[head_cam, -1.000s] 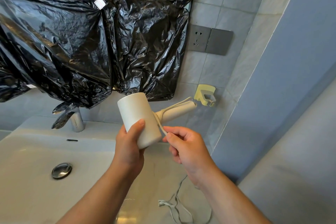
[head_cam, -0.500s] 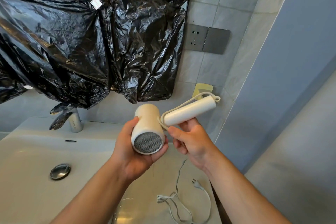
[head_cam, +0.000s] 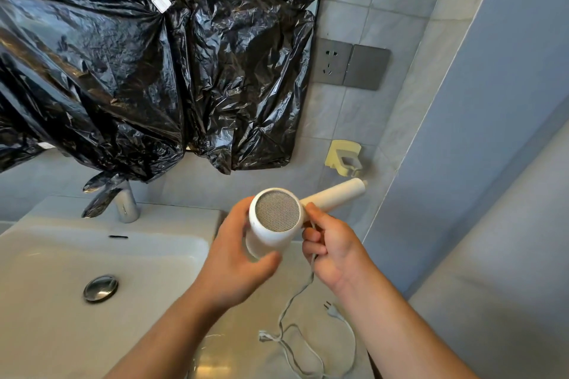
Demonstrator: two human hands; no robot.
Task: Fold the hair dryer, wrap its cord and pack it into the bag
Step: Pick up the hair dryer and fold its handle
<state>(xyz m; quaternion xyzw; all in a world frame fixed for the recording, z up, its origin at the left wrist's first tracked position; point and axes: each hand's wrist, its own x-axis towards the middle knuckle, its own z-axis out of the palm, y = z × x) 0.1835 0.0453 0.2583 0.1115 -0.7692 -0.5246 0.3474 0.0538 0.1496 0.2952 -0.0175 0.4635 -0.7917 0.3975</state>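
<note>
Head view: left hand grips hair dryer barrel, right hand curled round cord by handle, above counter beside sink. Handle tip near wall corner; open room sink-side. Plug lies on counter. Black plastic sheeting and socket on tiled wall.
</note>
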